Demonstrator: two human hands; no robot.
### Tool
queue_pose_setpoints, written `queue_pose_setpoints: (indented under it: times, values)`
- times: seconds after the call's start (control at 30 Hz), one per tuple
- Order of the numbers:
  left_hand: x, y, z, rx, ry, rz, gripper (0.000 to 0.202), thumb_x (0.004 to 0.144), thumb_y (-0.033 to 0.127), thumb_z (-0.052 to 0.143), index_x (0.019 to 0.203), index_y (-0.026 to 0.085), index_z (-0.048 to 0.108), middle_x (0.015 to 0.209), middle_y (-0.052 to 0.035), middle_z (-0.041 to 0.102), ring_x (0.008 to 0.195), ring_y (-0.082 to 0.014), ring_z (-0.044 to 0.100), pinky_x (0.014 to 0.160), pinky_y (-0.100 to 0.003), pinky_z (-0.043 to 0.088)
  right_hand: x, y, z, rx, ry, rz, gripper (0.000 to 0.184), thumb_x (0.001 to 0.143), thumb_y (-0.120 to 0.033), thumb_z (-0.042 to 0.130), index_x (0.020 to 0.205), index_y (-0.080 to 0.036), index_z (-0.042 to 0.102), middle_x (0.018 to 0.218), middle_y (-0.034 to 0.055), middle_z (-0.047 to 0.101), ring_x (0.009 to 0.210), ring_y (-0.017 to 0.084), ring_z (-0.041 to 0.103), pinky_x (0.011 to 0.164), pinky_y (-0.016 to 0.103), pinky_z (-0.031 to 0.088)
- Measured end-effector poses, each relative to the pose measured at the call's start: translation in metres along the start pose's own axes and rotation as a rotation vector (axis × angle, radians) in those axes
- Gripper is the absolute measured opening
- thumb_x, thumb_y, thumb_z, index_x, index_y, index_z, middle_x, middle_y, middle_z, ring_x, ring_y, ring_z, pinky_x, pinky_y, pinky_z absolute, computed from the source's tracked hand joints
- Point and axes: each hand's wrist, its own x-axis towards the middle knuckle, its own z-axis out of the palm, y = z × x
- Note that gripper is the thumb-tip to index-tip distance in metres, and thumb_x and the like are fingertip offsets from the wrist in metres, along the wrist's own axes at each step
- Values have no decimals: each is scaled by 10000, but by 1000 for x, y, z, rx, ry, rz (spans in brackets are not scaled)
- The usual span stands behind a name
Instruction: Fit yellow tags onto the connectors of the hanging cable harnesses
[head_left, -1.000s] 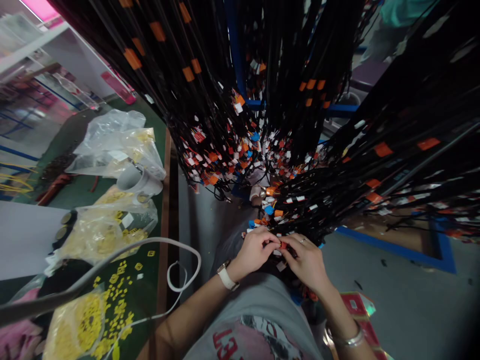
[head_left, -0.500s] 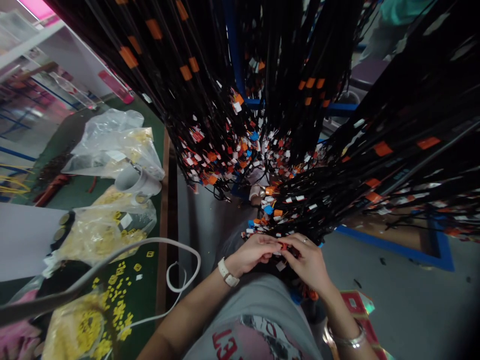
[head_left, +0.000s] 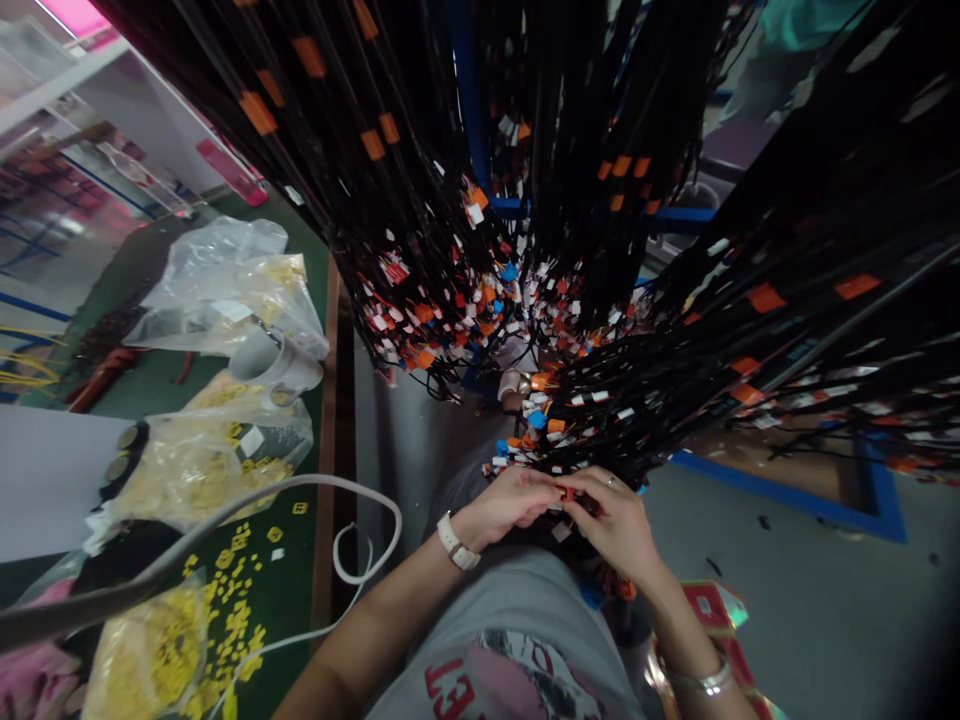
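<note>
My right hand pinches a small red connector between thumb and fingers, just in front of my waist. Close against it, my left hand has thumb and forefinger closed at the connector's left side. A speck of yellow shows at those fingertips, apparently a small yellow piece touching the connector; the fingers hide most of it. Just beyond both hands hangs a thick bundle of black wire harnesses, its ends crowded with white, orange and blue connectors.
On the green-topped table at left lie scattered yellow pieces, plastic bags of them and a grey cup. A white cable loops over the table's edge. More harnesses hang ahead. A blue frame stands at right.
Both hands stay at nearly the same spot. A bit of yellow now shows between the left fingertips and the red connector.
</note>
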Motion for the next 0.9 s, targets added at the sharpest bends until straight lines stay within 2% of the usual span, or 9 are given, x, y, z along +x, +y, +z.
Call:
queue_pose_setpoints:
  times: [0.17, 0.33, 0.4, 0.9]
  values:
    - [2, -6, 2, -25, 50, 20, 288, 665, 366, 701, 762, 105, 624, 443, 110, 264, 396, -21, 152, 412, -234, 70, 1, -2, -1, 26, 8, -1, 155, 831, -265, 581, 956, -241, 669, 860, 47, 669, 821, 195, 633, 708, 321, 526]
    - [2, -9, -1, -142, -34, 3, 276, 669, 365, 696, 660, 131, 550, 435, 102, 283, 384, -17, 162, 419, -234, 72, 1, -2, -2, 43, 1, 12, 158, 833, -290, 579, 954, -249, 672, 859, 46, 671, 815, 195, 636, 709, 321, 528]
    - [3, -9, -2, -155, -34, 16, 254, 674, 342, 692, 665, 131, 550, 435, 100, 286, 382, -18, 163, 411, -234, 67, 1, -2, -1, 45, 4, 15, 152, 829, -282, 587, 951, -246, 671, 857, 45, 669, 819, 195, 634, 710, 319, 526]
    - [6, -11, 10, -106, 125, 39, 254, 597, 321, 703, 693, 119, 582, 432, 107, 319, 364, -8, 178, 386, -212, 79, 1, 0, -2, 18, 16, -21, 156, 831, -283, 584, 942, -242, 685, 853, 50, 682, 799, 191, 646, 701, 317, 538]
